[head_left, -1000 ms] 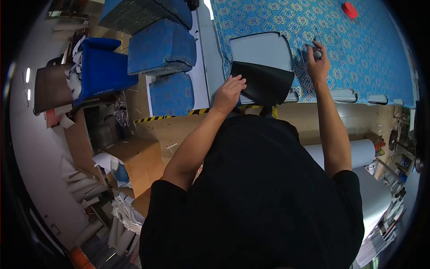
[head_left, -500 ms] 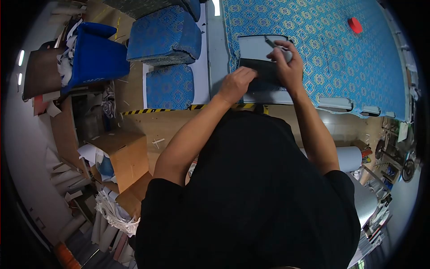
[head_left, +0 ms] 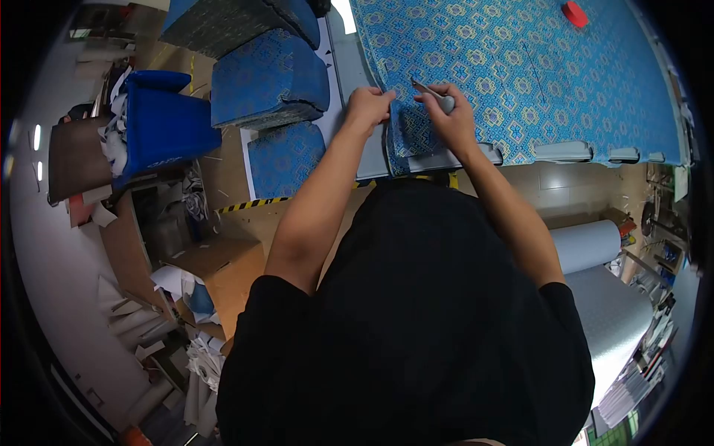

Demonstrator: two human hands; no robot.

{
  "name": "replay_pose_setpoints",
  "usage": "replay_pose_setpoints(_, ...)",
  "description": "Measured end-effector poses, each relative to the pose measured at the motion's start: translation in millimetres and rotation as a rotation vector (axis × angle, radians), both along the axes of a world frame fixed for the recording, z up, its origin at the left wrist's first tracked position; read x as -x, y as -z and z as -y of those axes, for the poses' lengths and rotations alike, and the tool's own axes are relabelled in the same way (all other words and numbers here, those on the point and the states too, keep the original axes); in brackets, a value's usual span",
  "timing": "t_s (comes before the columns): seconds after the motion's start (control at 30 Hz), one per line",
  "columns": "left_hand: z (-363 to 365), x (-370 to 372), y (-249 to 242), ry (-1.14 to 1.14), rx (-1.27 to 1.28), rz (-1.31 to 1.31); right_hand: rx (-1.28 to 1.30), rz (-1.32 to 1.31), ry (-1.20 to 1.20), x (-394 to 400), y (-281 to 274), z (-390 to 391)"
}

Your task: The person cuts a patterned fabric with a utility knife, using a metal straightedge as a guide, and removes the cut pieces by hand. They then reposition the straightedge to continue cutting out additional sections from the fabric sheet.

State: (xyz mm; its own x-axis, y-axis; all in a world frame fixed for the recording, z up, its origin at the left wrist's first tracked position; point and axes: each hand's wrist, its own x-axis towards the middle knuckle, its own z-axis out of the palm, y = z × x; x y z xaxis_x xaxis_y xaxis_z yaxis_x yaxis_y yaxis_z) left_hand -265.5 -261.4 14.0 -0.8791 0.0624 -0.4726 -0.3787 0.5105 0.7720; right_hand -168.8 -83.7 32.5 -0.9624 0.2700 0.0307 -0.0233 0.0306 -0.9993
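Observation:
Blue patterned fabric (head_left: 513,82) covers the table, its dark left edge running down beside my left hand (head_left: 367,108). The fingers of that hand are pinched together at this edge, with the grip point partly hidden. In my right hand (head_left: 455,123) is a small grey-handled tool (head_left: 446,103), its thin pointed tip aimed up and left over the fabric. The exact kind of tool is hard to make out. Both hands are close together near the table's front edge.
Blue upholstered foam blocks (head_left: 268,78) stand on the left. A blue bin (head_left: 167,123) with scraps and a cardboard box (head_left: 230,271) lie further left. A red round object (head_left: 574,14) rests on the fabric; a grey roll (head_left: 587,247) is at right.
My left hand has moved up and left to the fabric's edge; my right hand has shifted slightly left and down. Patterned fabric now covers where a dark flap and pale surface showed.

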Motion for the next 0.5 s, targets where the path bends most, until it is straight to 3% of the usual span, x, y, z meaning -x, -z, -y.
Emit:
replay_pose_setpoints(0.03, -1, -4, -6, 0.071, -0.025, 0.057, 0.003, 0.004, 0.012, 1, 8, 8)
replay_pose_setpoints(0.17, 7, -10, -2, 0.262, 0.225, -0.215, -0.065, 0.033, 0.022, 3, 31, 27)
replay_pose_setpoints(0.27, 12, -13, 5, 0.170, 0.162, -0.154, 0.033, 0.007, -0.002, -2, 34, 32)
replay_pose_setpoints(0.5, 9, -25, -12, 0.200, 0.270, -0.209, -0.193, 0.046, 0.050, -4, 32, 32)
